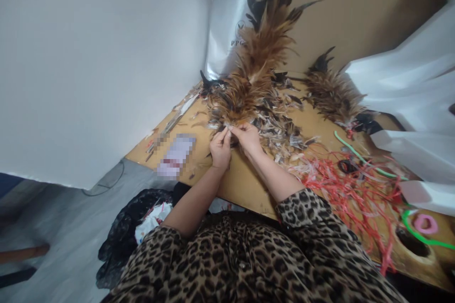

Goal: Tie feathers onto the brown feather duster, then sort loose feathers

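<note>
Over the near part of the table, my left hand (221, 149) and my right hand (248, 138) meet fingertip to fingertip. Both are closed in a pinch on a small pale piece that looks like a feather (228, 126); its exact shape is blurred. Directly beyond my fingers lies a large pile of brown feathers (236, 97), and I cannot tell whether the pinched piece is attached to it. Long brown plumes with black tips (266, 42) rise behind this pile. Loose mixed feathers (280, 128) are scattered to the right of my right hand.
Thin sticks (174, 120) and a blurred purple rectangle (177, 156) lie at left. Another feather bundle (330, 92), tangled red strings (341, 180), a green strip (362, 158) and a pink ring (425, 223) are at right. The table has a hole (412, 241). A black bag (122, 236) sits below.
</note>
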Motion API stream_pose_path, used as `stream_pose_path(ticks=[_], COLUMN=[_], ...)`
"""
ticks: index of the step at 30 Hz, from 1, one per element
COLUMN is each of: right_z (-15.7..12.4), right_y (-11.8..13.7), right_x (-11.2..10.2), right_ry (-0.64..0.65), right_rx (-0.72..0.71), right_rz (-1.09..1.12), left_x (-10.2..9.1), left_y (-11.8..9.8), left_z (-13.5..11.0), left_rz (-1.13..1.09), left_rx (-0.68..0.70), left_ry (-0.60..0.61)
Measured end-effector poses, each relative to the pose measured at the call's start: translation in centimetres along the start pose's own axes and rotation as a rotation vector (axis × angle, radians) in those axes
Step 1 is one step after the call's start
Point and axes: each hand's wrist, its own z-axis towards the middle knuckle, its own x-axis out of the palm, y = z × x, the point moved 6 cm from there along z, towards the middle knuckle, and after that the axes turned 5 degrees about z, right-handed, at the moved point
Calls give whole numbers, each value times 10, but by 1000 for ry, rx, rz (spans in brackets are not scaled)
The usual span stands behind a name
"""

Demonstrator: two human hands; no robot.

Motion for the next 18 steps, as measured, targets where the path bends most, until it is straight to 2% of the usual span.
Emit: stream_pose_path(ticks=[7,11,15,18], right_z=[-3,-6,-5,-6], right_y=[5,2,1,-7], right_x=[5,7,4,-1], right_ry=[209,304,210,147], right_rx=[115,183,161,256], right_rz=[115,4,49,79], left_x=[3,2,2,2], left_y=[20,18,15,13], left_z=[6,8,8,8], left_rz=[-241,-287,-288,-276], left_rx=[-298,-339,-322,-304], left_ry=[12,1,7,8])
